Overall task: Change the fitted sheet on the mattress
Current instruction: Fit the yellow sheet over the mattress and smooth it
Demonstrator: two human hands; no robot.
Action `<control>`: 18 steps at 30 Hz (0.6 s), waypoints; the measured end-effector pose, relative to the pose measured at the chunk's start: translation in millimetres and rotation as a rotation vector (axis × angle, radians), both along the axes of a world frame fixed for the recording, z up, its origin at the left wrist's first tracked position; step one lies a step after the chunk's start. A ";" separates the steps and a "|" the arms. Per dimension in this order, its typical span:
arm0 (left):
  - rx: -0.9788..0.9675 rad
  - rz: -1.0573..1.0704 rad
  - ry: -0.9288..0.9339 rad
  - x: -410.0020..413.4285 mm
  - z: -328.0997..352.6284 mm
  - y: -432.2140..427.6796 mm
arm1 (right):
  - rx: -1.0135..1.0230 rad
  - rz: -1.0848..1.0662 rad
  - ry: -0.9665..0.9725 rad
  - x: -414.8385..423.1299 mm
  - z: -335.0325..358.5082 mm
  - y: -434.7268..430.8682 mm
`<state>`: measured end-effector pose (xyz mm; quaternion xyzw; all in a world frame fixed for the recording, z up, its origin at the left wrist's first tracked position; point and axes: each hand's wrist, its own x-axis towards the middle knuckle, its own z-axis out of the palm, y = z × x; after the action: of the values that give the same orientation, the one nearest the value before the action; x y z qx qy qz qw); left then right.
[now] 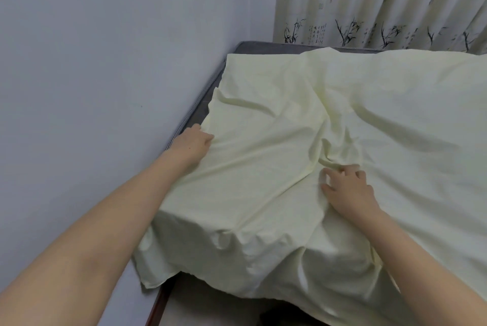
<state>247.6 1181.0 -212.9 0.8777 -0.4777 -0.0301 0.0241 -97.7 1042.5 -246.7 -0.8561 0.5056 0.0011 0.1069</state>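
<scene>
The pale sheet (290,114) is being gripped at the mattress (261,47) left edge by the left hand (193,141); near the front edge, its folds are being pressed under the loosely spread right hand (347,186).

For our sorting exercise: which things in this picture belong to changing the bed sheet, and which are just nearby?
Part of the job:
sheet
mattress
left hand, holding the sheet's edge
right hand, fingers on the sheet

Just nearby:
curtain
wall
</scene>
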 end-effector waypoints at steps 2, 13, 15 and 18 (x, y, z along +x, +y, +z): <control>0.058 -0.005 0.057 11.6 -10.7 -20.7 | 0.031 0.060 0.032 7.1 -2.6 -16.6; -0.023 0.133 -0.097 80.2 -21.5 -88.3 | -0.062 -0.122 -0.267 69.3 -1.5 -96.6; -0.002 0.145 -0.165 92.5 -12.4 -94.1 | -0.007 -0.216 -0.177 77.4 4.8 -113.0; 0.027 0.120 -0.350 107.7 -2.7 -104.0 | 0.097 -0.239 -0.051 87.1 13.6 -134.7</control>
<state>355.2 1077.0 -215.6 0.8966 -0.4211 0.1181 -0.0693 -10.6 907.8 -233.0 -0.7834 0.6004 -0.0089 0.1604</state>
